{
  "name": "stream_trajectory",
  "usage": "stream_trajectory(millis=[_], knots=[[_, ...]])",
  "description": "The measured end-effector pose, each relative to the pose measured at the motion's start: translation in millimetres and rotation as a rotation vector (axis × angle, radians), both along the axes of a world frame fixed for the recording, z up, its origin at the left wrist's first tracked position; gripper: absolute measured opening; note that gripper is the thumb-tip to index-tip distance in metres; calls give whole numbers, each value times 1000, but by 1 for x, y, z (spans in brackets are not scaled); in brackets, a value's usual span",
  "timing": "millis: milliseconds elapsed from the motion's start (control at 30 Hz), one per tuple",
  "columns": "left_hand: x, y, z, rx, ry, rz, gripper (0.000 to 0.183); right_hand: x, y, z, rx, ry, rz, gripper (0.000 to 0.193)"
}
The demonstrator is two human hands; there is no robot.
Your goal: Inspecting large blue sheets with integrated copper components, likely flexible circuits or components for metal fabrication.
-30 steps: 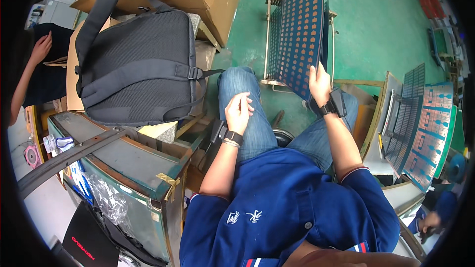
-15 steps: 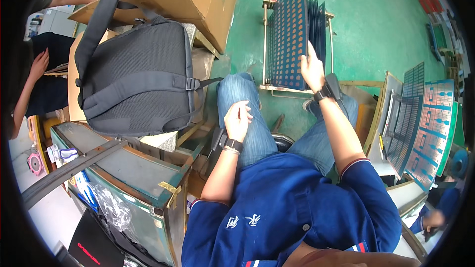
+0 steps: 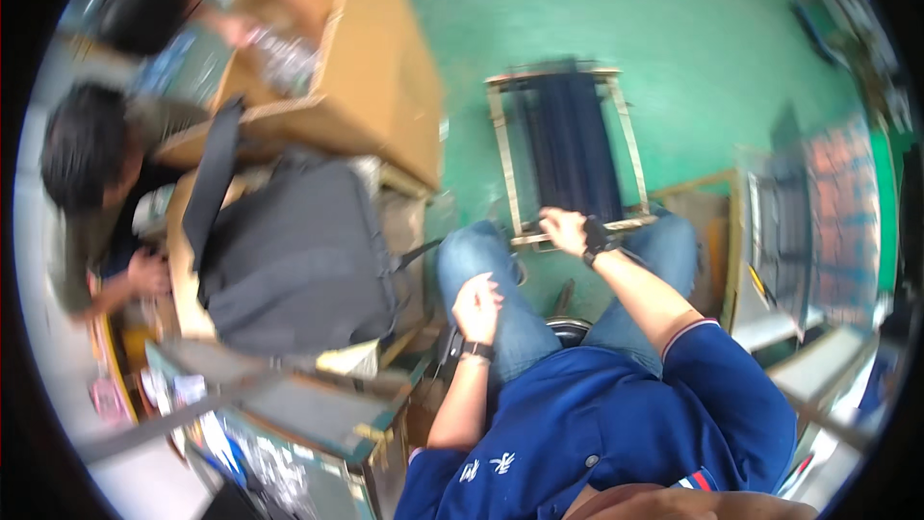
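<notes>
My right hand (image 3: 565,229) is at the near end of a metal rack (image 3: 502,149) on the floor, beside its front rail. Motion smears its fingers, so whether they grip the rail or a panel edge cannot be told. Dark blue panels (image 3: 575,144) stand close together in the rack, seen mostly from their edges. Over my left knee hovers my left hand (image 3: 478,308), fingers apart and loosely bent, with nothing in it. Both wrists wear dark bands.
On my left a black backpack (image 3: 298,250) leans by a large cardboard box (image 3: 390,87). Two other people are beyond it. A metal cabinet (image 3: 289,395) stands near my left arm. Patterned panels (image 3: 842,221) stand upright at the right. Green floor surrounds the rack.
The blue panel with copper-coloured marks, held upright by my right hand earlier, no longer shows its face. That hand has come nearer to me, to the rack's front. The view has shifted.
</notes>
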State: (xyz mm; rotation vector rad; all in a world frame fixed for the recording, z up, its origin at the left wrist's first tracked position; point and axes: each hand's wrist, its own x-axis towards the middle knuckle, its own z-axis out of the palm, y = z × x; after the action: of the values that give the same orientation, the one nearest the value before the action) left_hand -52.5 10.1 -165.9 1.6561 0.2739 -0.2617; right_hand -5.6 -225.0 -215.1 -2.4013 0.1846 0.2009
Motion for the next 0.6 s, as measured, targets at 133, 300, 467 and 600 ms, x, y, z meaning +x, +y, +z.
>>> stream_trajectory(millis=[133,300,467,600], knots=[[-1,6,-4,33,-109,-5,21,-40,-16,17,165,221,-127,56],[2,1,5,-19,-182,-98,19,-101,-35,74,527,403,-503,37],[3,-7,12,-40,-192,-194,20,-161,-36,46,367,-146,-489,52],[5,-13,11,-26,-198,-258,22,-175,-29,54,93,-335,-471,52]])
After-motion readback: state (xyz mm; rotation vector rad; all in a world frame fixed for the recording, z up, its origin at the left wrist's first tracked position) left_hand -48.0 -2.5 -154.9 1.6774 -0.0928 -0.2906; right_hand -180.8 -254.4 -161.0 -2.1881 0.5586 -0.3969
